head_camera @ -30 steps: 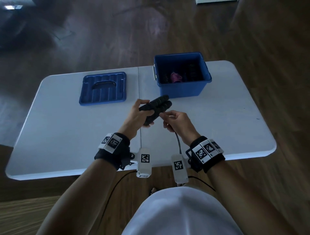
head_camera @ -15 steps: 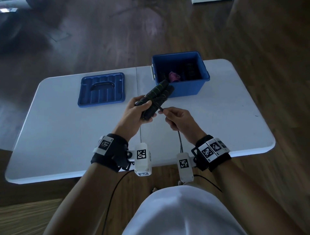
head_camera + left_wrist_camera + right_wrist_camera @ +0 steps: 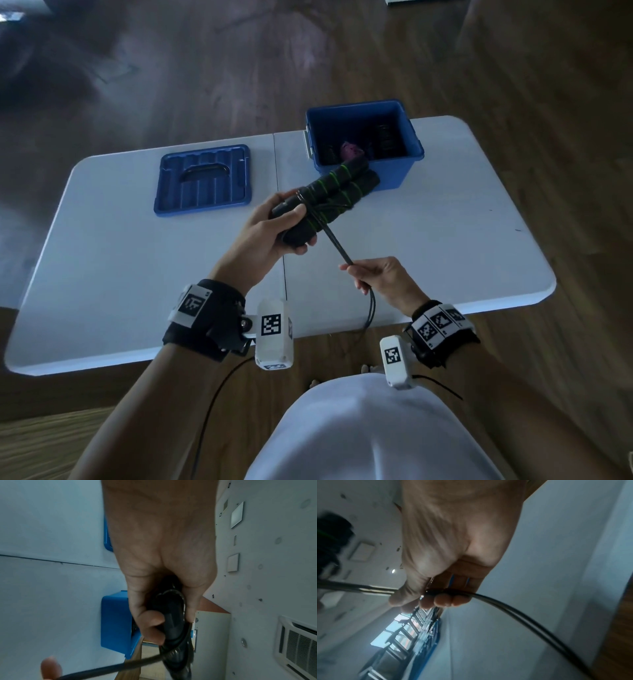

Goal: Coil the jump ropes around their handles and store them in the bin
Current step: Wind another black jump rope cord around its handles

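Jump-rope handles (image 3: 329, 202), two black foam grips with green rings, were held side by side above the middle of the white table (image 3: 102, 274), their far ends pointing toward the upper right of the frame. The left hand (image 3: 274, 229) was curled round their near ends, thumb laid across the top. A few turns of the black cord (image 3: 337, 245) already crossed the pair near that grip. From there the cord ran taut, down and to the right, into the right hand (image 3: 380, 277), whose fingers were closed on it in a pinch; the right wrist view showed the cord (image 3: 513, 609) passing through the curled fingertips and trailing off. Below that hand the slack dropped past the table's near edge, how much of it could not be told.

The blue bin (image 3: 404, 171) stood open at the upper centre-right, with dark coiled bundles and something pink inside, which suggested other ropes were already stored. Its lid (image 3: 205, 181) lay flat to the left. By my reading, the winding was only begun: the loose length was still to be wrapped, then the bundle placed in the bin.
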